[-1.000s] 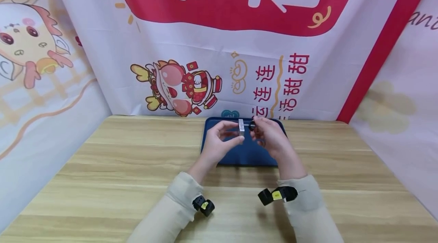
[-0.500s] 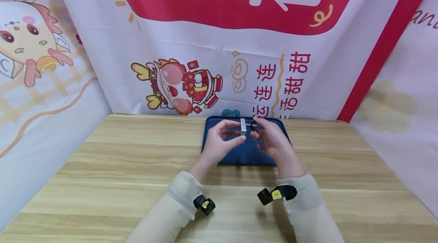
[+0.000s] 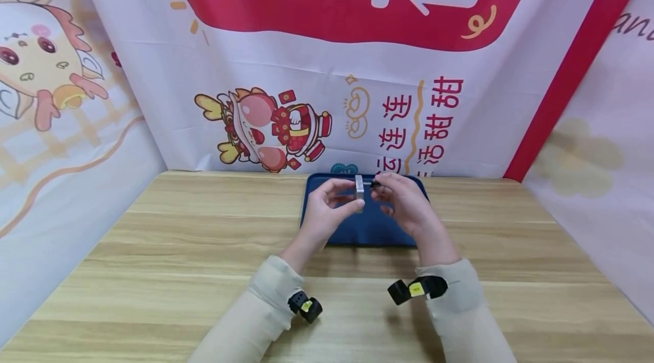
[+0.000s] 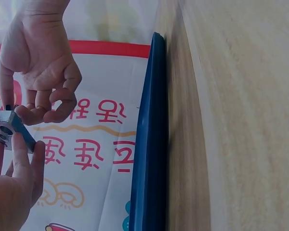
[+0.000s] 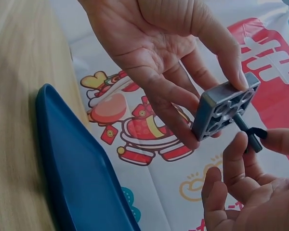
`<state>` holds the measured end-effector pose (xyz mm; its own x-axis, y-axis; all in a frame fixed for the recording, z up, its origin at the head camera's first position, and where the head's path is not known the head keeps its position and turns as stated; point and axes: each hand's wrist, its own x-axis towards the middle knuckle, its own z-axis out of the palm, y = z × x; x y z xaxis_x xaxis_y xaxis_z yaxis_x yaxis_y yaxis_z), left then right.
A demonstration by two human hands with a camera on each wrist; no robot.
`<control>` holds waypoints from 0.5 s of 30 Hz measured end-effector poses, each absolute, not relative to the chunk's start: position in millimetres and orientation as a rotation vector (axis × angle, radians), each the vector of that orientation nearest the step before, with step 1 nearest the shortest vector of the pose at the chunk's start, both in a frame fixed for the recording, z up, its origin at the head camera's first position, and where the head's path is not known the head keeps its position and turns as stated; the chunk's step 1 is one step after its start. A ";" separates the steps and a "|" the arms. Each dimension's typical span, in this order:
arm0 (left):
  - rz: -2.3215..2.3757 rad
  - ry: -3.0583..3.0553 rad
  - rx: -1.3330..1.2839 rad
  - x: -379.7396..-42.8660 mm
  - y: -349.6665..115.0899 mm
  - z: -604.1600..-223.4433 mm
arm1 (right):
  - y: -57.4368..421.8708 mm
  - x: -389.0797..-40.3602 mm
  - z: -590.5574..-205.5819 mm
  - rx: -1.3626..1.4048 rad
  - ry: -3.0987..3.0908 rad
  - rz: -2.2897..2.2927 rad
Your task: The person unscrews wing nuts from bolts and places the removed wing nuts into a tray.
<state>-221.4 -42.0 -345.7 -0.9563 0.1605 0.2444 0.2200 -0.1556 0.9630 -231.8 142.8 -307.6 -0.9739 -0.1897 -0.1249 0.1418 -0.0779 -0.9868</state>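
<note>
My left hand (image 3: 323,214) holds a square silver metal block (image 3: 359,186) by its edges, thumb below and fingers above, over the blue tray (image 3: 368,232). The block's face has several holes and recesses in the right wrist view. From one hole sticks out a threaded bolt (image 5: 241,123), bearing a black winged piece like a wing nut (image 5: 258,132) near its free end. My right hand (image 3: 406,204) pinches this black piece between thumb and index finger, the other fingers loosely curled. In the left wrist view, the block (image 4: 7,129) hides most of the bolt.
The blue tray lies at the back of the wooden table (image 3: 204,249), close to a printed cloth (image 3: 306,56) hanging behind. Patterned cloths also hang at the left and right. Black wrist cameras (image 3: 306,307) are strapped over both sleeves.
Half a second ago my right fingers were spread more, showing the bolt's end; now they close around the black winged piece. The left hand and block shift only slightly.
</note>
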 end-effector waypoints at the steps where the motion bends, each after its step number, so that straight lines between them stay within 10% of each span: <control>1: -2.327 -2.010 -0.450 -221.2 -41.9 -345.2 | 143.0 -231.8 -307.6 -0.071 1.968 -2.159; 15: -2.374 -1.992 -0.441 -220.8 -42.4 -344.1 | 147.4 -231.0 -308.0 -0.198 1.998 -2.139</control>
